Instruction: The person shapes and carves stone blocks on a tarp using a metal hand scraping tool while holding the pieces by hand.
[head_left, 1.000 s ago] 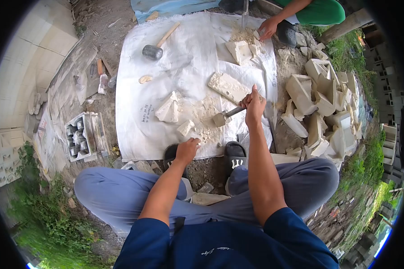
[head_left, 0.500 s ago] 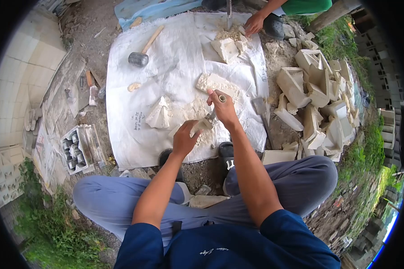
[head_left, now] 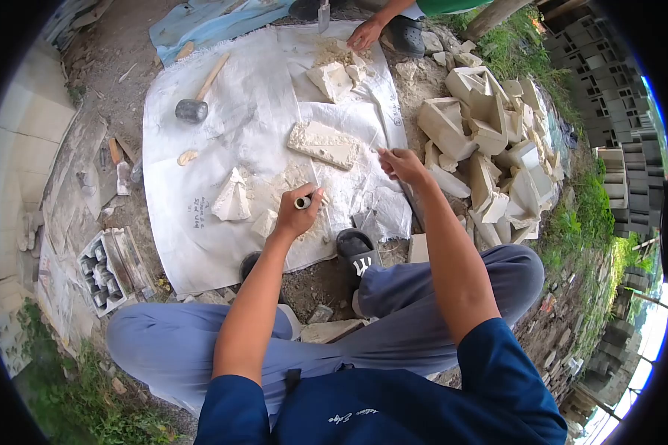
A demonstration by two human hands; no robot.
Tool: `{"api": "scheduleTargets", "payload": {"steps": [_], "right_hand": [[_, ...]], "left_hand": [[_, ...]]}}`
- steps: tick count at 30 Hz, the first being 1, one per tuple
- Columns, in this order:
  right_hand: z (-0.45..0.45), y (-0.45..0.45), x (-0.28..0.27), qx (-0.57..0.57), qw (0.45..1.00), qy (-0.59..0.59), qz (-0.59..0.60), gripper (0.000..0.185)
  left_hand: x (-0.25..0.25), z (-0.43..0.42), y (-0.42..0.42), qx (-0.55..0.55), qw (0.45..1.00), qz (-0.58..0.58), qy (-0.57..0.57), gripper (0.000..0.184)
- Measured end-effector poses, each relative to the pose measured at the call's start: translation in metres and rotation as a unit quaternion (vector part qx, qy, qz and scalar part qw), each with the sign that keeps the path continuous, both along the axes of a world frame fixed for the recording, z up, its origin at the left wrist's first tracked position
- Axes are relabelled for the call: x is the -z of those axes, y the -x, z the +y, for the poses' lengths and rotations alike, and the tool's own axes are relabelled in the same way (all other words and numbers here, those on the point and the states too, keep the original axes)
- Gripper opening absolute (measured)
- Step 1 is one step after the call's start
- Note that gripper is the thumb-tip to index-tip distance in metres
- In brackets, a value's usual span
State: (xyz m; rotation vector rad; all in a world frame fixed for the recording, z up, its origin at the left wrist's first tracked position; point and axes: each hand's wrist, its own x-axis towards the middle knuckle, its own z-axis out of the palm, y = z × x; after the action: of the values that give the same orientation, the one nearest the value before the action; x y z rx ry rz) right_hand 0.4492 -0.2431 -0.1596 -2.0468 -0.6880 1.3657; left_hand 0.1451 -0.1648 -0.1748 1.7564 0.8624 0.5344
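My left hand (head_left: pixel 297 216) is closed around a tube-handled tool (head_left: pixel 302 202), its hollow round end facing up. The tool's lower end is hidden under the hand. Off to the right, my right hand (head_left: pixel 402 165) has its fingers curled in at the edge of the white sheet (head_left: pixel 260 70), over a long dark tool (head_left: pixel 417 213) lying there. What those fingers grip cannot be made out. A flat pale slab (head_left: pixel 323 144) with a rough, crumbly top lies just beyond my hands. Left of my left hand sits a pale angular chunk (head_left: pixel 232 196).
A black-headed mallet (head_left: pixel 192 110) lies on the sheet. Another person's hand (head_left: pixel 367 33) is near broken pieces (head_left: pixel 330 80) at the far side. Broken pale blocks (head_left: pixel 482 133) are heaped on the right. A wooden-handled tool (head_left: pixel 119 167) and divided tray (head_left: pixel 105 271) lie left.
My right hand has let go of the tube-handled tool and moved right to the sheet's edge. My left hand now holds that tool. The view has shifted, and the sheet is more bunched near my foot.
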Motion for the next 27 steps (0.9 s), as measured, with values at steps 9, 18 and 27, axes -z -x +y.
{"api": "scheduleTargets", "payload": {"steps": [9,18,27], "right_hand": [[-0.117,0.086,0.121,-0.058,0.954,0.291,-0.028,0.035],[-0.136,0.091,0.114,-0.030,0.932,0.346,0.107,0.065],[-0.112,0.072,0.084,0.054,0.991,0.094,-0.083,0.052]], "left_hand": [[-0.009,0.004,0.015,0.000,1.000,-0.004,0.012,0.033],[0.000,0.004,0.015,0.017,0.997,-0.016,0.070,0.033],[0.003,0.001,0.017,-0.017,0.998,-0.004,0.061,0.028]]}}
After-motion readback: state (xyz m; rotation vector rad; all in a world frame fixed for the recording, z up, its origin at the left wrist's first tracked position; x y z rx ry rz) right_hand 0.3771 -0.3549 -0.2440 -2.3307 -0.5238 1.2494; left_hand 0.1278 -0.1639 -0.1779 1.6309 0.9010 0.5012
